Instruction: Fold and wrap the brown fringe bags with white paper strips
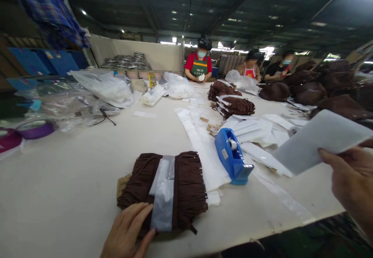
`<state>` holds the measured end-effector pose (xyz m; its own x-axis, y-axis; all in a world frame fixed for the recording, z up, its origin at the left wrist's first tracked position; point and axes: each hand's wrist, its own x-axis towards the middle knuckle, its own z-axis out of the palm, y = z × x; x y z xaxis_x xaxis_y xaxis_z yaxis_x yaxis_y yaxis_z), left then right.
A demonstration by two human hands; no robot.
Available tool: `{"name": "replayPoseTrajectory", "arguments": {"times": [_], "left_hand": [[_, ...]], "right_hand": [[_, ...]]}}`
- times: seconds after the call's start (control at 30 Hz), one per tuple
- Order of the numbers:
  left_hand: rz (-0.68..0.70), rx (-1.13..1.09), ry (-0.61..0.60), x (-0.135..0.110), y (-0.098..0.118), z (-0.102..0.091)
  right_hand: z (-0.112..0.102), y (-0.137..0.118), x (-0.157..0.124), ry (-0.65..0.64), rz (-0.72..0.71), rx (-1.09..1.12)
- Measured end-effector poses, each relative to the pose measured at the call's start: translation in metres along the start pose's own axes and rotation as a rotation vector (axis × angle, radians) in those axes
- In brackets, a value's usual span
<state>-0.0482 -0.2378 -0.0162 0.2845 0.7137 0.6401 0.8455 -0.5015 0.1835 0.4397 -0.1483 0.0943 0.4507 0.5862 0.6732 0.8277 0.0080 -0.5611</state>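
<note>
A bundle of dark brown fringe trim (186,184) lies on the white table (72,196) in front of me, with a strip of clear plastic wrap (163,196) across its middle. My left hand (129,230) rests flat on the bundle's near edge, fingers stretched out and touching the strip. My right hand (348,180), at the right edge of view, pinches a white sheet (317,139) held up above the table. A blue tape dispenser (231,155) stands between the bundle and the sheet.
White strips (201,141) and folded white sheets (262,133) lie beyond the dispenser. More brown fringe bundles (236,105) and brown bags (309,91) sit at the back right. Plastic bags (105,87) and purple tape rolls (35,128) are on the left. Three people work at the far end.
</note>
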Motion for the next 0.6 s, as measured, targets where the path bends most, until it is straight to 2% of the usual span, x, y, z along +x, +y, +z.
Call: {"name": "replayPoseTrajectory", "arguments": {"times": [0.03,0.07,0.1,0.13,0.17,0.2,0.23,0.3,0.37,0.43,0.53,0.6], "left_hand": [[-0.044,-0.029,-0.001,0.009,0.001,-0.002],[-0.092,-0.061,-0.006,0.019,0.002,-0.003],[-0.141,-0.098,-0.015,0.031,0.003,-0.005],[-0.207,-0.135,-0.045,0.044,0.004,-0.005],[-0.294,-0.171,-0.109,0.057,0.005,-0.006],[-0.391,-0.195,-0.208,0.07,0.006,-0.005],[-0.475,-0.206,-0.315,0.083,0.006,-0.004],[-0.569,-0.2,-0.485,0.102,0.007,-0.001],[-0.567,-0.189,-0.57,0.113,0.006,0.002],[-0.557,-0.183,-0.605,0.118,0.004,0.005],[-0.597,-0.159,-0.652,0.118,-0.001,0.009],[-0.635,-0.147,-0.686,0.118,-0.003,0.01]], "right_hand": [[-0.005,-0.016,-0.017,0.005,0.17,0.226],[-0.008,-0.033,-0.036,-0.114,0.288,0.445],[-0.009,-0.05,-0.056,-0.243,0.312,0.53],[-0.007,-0.068,-0.075,-0.32,0.323,0.573],[-0.002,-0.084,-0.092,-0.434,0.354,0.618],[0.005,-0.099,-0.107,-0.617,0.43,0.705],[0.015,-0.111,-0.119,-0.746,0.476,0.785],[0.04,-0.126,-0.132,-0.904,0.494,0.878],[0.068,-0.127,-0.134,-0.946,0.409,0.801],[0.094,-0.121,-0.13,-0.915,0.272,0.564],[0.117,-0.12,-0.125,-0.761,0.091,0.27],[0.122,-0.133,-0.129,-0.641,-0.102,0.228]]}}
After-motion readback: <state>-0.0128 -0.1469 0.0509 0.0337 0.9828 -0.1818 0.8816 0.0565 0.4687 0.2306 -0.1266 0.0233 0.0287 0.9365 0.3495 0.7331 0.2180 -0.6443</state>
